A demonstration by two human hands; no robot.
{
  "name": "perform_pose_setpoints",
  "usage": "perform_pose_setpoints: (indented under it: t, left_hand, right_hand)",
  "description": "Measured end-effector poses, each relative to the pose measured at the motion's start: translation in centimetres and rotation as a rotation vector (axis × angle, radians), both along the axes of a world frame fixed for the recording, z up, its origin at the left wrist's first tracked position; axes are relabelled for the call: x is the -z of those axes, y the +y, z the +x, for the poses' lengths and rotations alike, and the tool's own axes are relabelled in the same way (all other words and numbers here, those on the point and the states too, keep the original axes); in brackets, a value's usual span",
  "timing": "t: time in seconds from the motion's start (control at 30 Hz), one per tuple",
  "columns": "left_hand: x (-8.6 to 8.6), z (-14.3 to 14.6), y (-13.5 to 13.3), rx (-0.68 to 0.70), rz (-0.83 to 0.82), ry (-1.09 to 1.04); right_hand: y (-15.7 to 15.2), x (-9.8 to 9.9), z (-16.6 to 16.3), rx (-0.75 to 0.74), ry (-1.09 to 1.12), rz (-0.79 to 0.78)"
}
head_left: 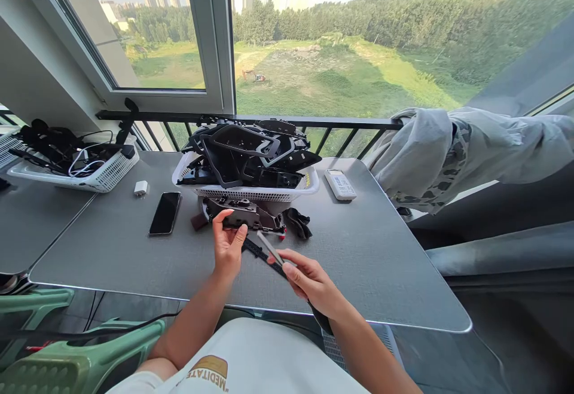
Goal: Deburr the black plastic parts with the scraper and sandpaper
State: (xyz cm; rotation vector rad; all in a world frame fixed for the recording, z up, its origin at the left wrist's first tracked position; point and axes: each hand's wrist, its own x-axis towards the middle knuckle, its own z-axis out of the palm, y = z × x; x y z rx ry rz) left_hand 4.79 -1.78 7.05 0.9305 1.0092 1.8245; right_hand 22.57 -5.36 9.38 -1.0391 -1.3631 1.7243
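Note:
My left hand (228, 253) is closed, thumb and fingers at the far end of a long black plastic strip (262, 254) with small notches. The strip slants down to the right and passes beneath my right hand (311, 280). Between the thumb and fingers of that hand are slim silver-grey tweezers (270, 247), their tips pointing toward my left thumb. Just beyond my left fingers lies a dark grey and black plastic assembly (246, 213). A crumpled black cloth-like piece (298, 222) rests to its right.
A white basket (251, 194) piled with black plastic parts (242, 149) stands by the window. On the grey table (385, 268) are a phone (165, 213), a white charger (140, 188) and a white labelled box (340, 185). Another basket (112, 173) holds cables at left. Green stools (89, 355) stand below.

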Motion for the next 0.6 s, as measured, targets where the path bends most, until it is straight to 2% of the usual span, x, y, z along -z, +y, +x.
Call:
perform_pose_setpoints:
  t: [0.17, 0.37, 0.6]
  left_hand:
    - [-1.3, 0.4, 0.2, 0.080, -0.085, -0.167]
    - [-1.1, 0.4, 0.1, 0.081, -0.112, -0.116]
    - [-0.6, 0.6, 0.0, 0.109, -0.087, -0.116]
  right_hand:
    - [0.4, -0.2, -0.8, 0.242, 0.173, -0.022]
    - [0.0, -0.9, -1.1, 0.205, 0.184, 0.000]
    - [0.3, -0.6, -1.5, 0.264, 0.136, -0.011]
